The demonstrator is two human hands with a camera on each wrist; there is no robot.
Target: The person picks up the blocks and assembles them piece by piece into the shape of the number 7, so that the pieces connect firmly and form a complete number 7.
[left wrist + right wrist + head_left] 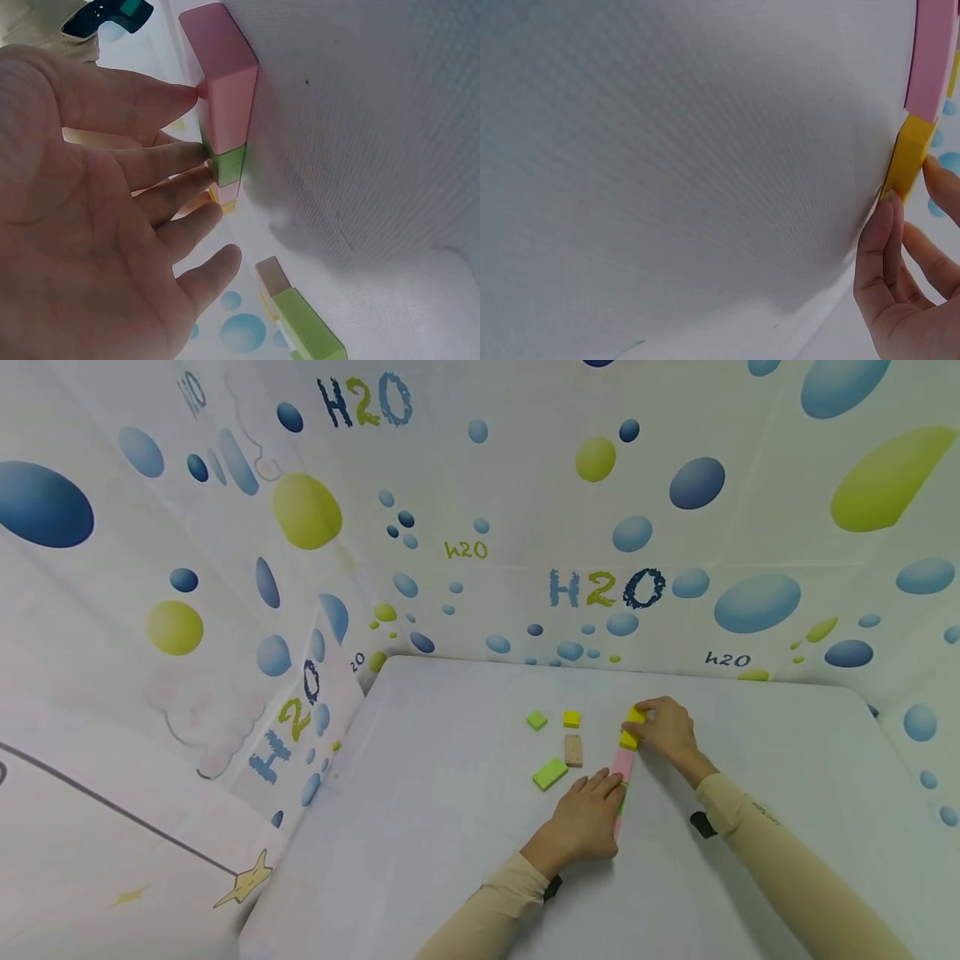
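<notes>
Beige sleeves [795, 860] are nearest the cam, w/ black wrist gear [703, 824] showing by both cuffs. R hand [670, 732] pinches the yellow block [910, 157] btwn thumb & fingertips; that block is at the far end of a straight row, R of table ctr, its near end meeting the far pink block [624, 763]. Next toward the person: green block [230, 166], then near pink block [231, 97]. L hand [581, 818] isn't gripping: fingers approx. straight & spread, thumb against near pink block's side, fingertips at green block & beyond.

L of the row, loose on the white table [420, 793]: small green tile [537, 720], small yellow tile [572, 719] beside it, wooden block [573, 751] just nearer, long green block [551, 774] nearer again, by the wood's near end; can't tell if touching. Behind: white cloth w/ blue/green bubbles & "H2O" lettering [607, 588].
</notes>
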